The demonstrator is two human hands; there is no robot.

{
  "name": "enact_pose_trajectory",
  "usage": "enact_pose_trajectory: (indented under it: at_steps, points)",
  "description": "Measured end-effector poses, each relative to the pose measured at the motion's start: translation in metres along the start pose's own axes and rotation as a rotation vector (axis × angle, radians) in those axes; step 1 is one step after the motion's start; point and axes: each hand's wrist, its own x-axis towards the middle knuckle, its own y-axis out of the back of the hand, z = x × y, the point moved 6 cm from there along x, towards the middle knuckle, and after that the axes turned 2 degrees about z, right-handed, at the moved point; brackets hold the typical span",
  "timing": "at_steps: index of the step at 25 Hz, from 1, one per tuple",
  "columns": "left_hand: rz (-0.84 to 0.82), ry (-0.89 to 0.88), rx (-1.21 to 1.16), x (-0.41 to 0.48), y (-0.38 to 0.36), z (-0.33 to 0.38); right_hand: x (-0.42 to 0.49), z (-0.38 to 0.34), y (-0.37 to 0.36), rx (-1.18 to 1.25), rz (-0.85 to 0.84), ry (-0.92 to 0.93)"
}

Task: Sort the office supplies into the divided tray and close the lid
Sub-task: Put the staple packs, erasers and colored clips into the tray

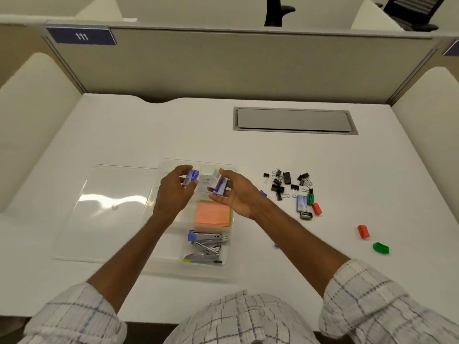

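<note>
A clear divided tray (232,234) sits on the white desk, its clear lid (109,202) lying flat to its left. Orange sticky notes (213,214) fill the middle compartment and two staplers (207,247) lie in the near one. My left hand (175,192) holds a small blue staple box (191,177) above the tray's far end. My right hand (233,192) grips another purple-and-white staple box (219,186) over the same end. A white box (205,182) lies in the far compartment between my hands.
To the tray's right lie several black binder clips (285,183), a blue staple box (301,203), green (310,198), red (316,209) and grey (306,215) sharpeners, then a red one (363,231) and a green one (380,248) farther right. A grey cable hatch (294,119) is set in the desk behind.
</note>
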Motion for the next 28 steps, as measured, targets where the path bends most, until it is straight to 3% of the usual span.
enact_pose_trajectory:
  at_steps: [7,17,20,28]
  points:
    - [0.003,0.084,0.056,0.026,0.023,-0.032,0.023,-0.003,-0.068,-0.072,0.002,0.039]
    - [-0.089,-0.041,0.111,0.024,0.014,-0.036,0.005,-0.007,-0.029,-0.173,0.034,0.23]
    - [-0.143,-0.101,0.102,0.017,0.002,-0.026,-0.01,-0.009,0.019,-0.348,0.141,0.328]
    - [-0.281,-0.326,0.021,-0.015,-0.066,0.052,-0.067,-0.039,0.157,-0.93,0.665,0.602]
